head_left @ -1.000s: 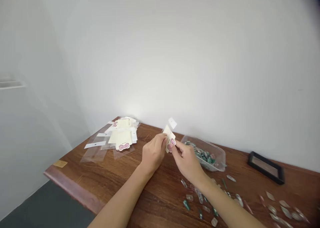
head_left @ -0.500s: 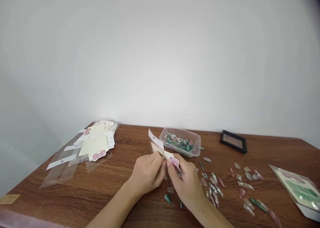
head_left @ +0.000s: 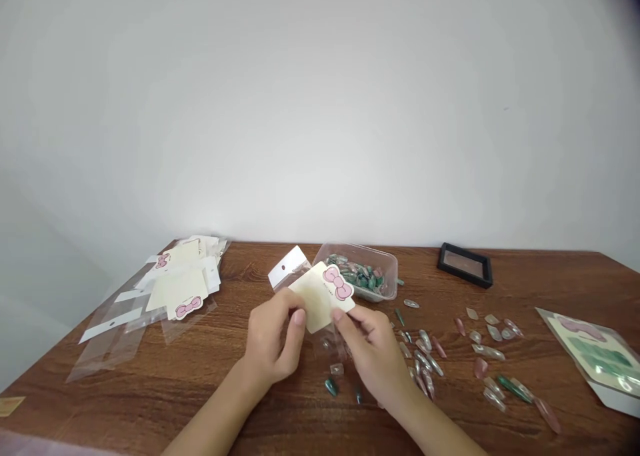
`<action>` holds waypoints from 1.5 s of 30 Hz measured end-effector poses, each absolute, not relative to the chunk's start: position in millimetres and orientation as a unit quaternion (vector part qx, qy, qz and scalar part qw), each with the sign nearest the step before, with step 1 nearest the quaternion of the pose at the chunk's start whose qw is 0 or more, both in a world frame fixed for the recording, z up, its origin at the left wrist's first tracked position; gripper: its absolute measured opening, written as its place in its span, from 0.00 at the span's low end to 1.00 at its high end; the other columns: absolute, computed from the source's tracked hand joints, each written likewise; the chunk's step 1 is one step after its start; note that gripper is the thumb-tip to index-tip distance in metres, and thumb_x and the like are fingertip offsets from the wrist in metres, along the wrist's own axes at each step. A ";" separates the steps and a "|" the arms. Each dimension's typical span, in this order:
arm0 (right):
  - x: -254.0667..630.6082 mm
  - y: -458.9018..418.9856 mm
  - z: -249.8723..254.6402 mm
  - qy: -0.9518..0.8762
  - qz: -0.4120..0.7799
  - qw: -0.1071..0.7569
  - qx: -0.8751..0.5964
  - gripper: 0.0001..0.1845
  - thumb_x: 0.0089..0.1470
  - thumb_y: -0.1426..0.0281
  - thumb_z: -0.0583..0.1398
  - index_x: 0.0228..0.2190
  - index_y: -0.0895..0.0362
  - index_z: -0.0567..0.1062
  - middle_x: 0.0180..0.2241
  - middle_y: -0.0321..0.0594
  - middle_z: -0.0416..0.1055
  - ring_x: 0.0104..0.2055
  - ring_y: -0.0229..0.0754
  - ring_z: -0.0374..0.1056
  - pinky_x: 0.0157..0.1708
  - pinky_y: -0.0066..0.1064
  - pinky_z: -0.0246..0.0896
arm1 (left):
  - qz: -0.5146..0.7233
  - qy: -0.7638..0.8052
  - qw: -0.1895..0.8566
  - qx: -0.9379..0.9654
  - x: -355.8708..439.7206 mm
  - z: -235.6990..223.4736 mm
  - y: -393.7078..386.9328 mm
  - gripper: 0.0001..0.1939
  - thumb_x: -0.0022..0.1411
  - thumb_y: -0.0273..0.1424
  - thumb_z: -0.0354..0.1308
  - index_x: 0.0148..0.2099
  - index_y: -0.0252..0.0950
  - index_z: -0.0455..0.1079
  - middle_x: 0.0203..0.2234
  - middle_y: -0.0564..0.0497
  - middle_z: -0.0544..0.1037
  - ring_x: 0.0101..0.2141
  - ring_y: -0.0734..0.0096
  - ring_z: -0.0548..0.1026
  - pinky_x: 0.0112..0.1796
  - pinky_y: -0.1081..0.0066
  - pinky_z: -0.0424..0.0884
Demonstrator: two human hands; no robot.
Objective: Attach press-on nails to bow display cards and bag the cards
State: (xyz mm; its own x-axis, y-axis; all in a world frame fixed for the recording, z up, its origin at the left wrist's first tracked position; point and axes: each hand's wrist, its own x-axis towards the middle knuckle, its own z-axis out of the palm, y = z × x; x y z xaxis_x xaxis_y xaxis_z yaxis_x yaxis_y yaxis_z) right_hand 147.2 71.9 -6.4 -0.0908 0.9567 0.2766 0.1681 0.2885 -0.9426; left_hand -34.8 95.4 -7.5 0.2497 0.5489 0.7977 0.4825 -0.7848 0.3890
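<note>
Holding the squarish cream card with a pink bow (head_left: 317, 298) above the brown wooden table (head_left: 285, 419) seems the step in hand: your right hand (head_left: 377, 349) clamps its lower right edge between thumb and fingers. Your left hand (head_left: 273, 336) curls at its left edge (whether those fingers grip cannot be told). Clear plastic film with a white header (head_left: 290, 267) shows just beside it, so the next move likely calls for a light pinch.

I can't read the tiny print (head_left: 328, 289) on the card (head_left: 313, 297); my view's right edge crops the packet (head_left: 613, 397).
</note>
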 end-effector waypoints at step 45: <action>135.6 74.4 -5.5 -0.340 0.673 0.505 -0.420 0.23 0.42 0.53 0.73 0.32 0.58 0.84 0.30 0.42 0.80 0.35 0.46 0.78 0.39 0.37 0.75 | 0.481 0.277 0.003 0.832 -15.4 -17.6 95.3 0.19 0.64 0.16 0.56 0.56 0.30 0.74 0.48 0.39 0.83 0.50 0.59 0.81 0.52 0.64 0.77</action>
State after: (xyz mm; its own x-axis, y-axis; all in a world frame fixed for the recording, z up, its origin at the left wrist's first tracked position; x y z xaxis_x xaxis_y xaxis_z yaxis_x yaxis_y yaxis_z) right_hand 135.6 74.4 -5.5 -0.1375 0.9651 -0.2227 -0.3939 -0.2596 -0.8817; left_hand -15.4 95.3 -17.6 0.3844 0.4638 0.7982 0.4586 -0.8463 0.2710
